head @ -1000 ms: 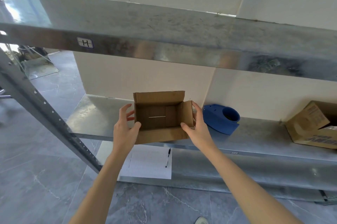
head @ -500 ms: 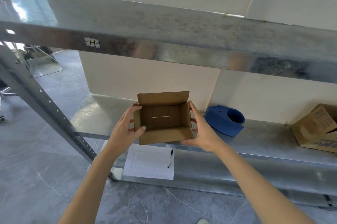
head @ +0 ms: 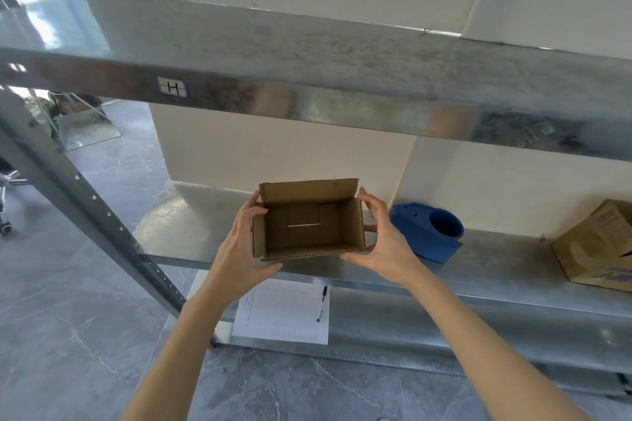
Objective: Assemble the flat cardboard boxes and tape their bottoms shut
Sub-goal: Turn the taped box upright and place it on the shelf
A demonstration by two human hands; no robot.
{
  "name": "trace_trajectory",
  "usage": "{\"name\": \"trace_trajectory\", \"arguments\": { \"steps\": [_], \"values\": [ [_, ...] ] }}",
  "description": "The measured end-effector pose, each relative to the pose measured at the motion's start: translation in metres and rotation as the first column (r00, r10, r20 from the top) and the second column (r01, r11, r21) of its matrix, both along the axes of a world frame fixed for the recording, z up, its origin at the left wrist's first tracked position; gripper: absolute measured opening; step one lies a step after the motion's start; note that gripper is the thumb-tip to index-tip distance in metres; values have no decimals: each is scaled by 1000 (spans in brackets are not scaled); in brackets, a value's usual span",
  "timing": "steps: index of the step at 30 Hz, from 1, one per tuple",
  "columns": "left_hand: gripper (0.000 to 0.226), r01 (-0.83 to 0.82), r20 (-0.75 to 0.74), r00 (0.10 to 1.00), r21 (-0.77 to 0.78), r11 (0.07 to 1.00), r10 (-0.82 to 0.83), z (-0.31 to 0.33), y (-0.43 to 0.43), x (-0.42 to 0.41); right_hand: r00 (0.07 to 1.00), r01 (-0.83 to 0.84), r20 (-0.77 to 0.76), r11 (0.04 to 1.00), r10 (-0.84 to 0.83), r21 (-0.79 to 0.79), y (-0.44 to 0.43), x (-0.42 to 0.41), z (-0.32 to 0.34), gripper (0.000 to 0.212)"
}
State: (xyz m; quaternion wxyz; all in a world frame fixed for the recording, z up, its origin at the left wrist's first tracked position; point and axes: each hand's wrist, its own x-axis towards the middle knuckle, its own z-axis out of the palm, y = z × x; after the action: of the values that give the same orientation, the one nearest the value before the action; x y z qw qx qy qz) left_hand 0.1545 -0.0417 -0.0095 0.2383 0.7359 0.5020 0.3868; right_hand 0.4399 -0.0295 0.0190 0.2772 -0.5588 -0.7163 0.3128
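You face a galvanised steel rack (head: 342,61) with 3 shelf levels against a cream wall (head: 273,153), standing on a grey marbled tile floor (head: 85,335). You hold the small brown cardboard box (head: 307,222) open side towards you, just over the front edge of the middle shelf (head: 191,225). Your left hand (head: 239,249) wraps its curled fingers round the left wall, thumb under the near corner. Your right hand (head: 383,242) cups the right wall with fingers spread, thumb at the near bottom corner. Compared with 0.5 s ago, the near flap shows only as a thin edge and your left thumb sits lower. In view: 2 boxes, counting the printed carton (head: 598,249) at the right, 1 blue plastic tape dispenser (head: 427,232), 1 white paper sheet (head: 284,314), 1 black pen (head: 321,302).
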Motion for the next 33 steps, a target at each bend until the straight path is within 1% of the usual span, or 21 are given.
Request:
{"name": "trace_trajectory", "arguments": {
  "steps": [3, 7, 10, 12, 14, 16, 20, 22, 24, 26, 29, 33],
  "values": [
    [84, -18, -36, 999, 33, 999, 20, 2, 2, -1, 999, -21, 29, 1000, 21, 10, 4, 1, 6, 107],
    [80, -20, -49, 999, -6, 1000, 19, 8, 6, -3, 995, -42, 86, 999, 40, 17, 8, 1, 12, 105],
    [88, -41, -24, 999, -45, 998, 40, 10, 9, -5, 993, -34, 111, 999, 33, 12, 11, 2, 13, 105],
    [96, -67, 19, 997, -90, 994, 69, 9, 9, -4, 995, -2, 102, 1000, 0, 21, 12, 4, 13, 111],
    [105, -73, 79, 993, -117, 991, 82, 7, 9, -4, 998, 20, 57, 1000, -21, 17, 11, 4, 12, 123],
    [110, -69, 129, 988, -115, 991, 83, 2, 10, -2, 1000, 17, -6, 1000, -17, -22, 9, 2, 9, 126],
    [105, -62, 211, 972, -182, 981, 100, 4, 10, 2, 986, 12, -165, 990, -35, -141, 7, -1, 3, 108],
    [103, -59, 239, 965, -211, 976, 110, 8, 9, 2, 973, 11, -227, 986, -49, -167, 7, -2, 5, 103],
    [102, -51, 268, 957, -214, 976, 109, 16, 7, 2, 967, 10, -249, 989, -48, -150, 4, -2, 11, 99],
    [101, -41, 275, 957, -184, 982, 92, 27, 5, 4, 967, 12, -253, 993, -41, -115, 3, 0, 19, 97],
    [99, -20, 253, 966, -118, 993, 50, 48, 6, 11, 962, 28, -269, 997, -47, -73, -2, 9, 34, 94],
    [100, 56, 218, 975, -59, 997, -42, 74, 13, 34, 956, 82, -280, 996, -84, -19, -12, 37, 55, 93]
  ]
}}
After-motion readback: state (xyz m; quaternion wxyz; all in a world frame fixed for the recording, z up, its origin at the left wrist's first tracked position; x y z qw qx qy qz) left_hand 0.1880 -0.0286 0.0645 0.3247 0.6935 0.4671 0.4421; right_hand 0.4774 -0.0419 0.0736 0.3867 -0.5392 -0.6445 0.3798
